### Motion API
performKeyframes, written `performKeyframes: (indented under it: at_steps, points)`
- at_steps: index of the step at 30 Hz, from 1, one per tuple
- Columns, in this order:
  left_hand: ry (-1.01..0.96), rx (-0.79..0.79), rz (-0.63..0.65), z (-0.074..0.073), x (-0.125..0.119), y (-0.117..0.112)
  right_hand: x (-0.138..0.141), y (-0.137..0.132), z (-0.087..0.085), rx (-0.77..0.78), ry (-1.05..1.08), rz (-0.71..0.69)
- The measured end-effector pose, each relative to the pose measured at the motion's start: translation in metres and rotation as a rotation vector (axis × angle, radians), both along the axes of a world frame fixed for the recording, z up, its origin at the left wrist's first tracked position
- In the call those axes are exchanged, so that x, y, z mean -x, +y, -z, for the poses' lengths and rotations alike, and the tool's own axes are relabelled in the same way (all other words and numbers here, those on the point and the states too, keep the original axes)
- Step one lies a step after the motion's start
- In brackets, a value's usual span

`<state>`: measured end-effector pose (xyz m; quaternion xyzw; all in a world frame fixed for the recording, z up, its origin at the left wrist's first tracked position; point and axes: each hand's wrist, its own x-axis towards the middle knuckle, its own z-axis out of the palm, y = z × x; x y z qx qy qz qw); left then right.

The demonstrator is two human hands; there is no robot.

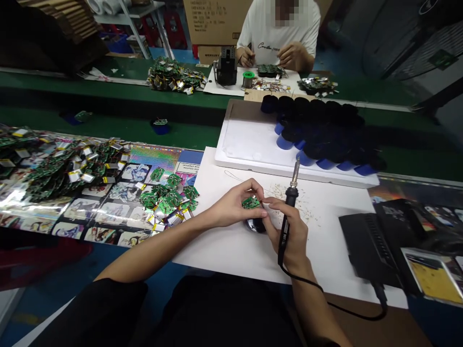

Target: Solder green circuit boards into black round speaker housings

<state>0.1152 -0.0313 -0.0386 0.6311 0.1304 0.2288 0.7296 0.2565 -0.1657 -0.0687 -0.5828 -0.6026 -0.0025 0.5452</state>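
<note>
My left hand is closed around a small green circuit board, held over a dark round part on the white sheet. My right hand grips a black soldering iron whose metal tip points up and away, while its thumb and forefinger pinch at the board's right edge. The iron's black cable runs back past my right wrist.
A pile of green boards with small batteries lies left of my hands, a larger heap further left. A white tray of blue and black round parts sits behind. A black soldering station stands right. Across the bench a person in white works.
</note>
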Motion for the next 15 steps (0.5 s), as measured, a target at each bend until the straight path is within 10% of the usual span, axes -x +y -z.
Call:
performKeyframes:
  at_steps: [7, 15]
  points:
    - [0.005, 0.234, 0.092, 0.003, 0.004, 0.006, -0.007, 0.001, -0.002, -0.075, 0.077, 0.054]
    - [-0.001, 0.086, -0.13, 0.004, 0.004, 0.007, -0.009, -0.009, -0.005, 0.042, 0.212, -0.072]
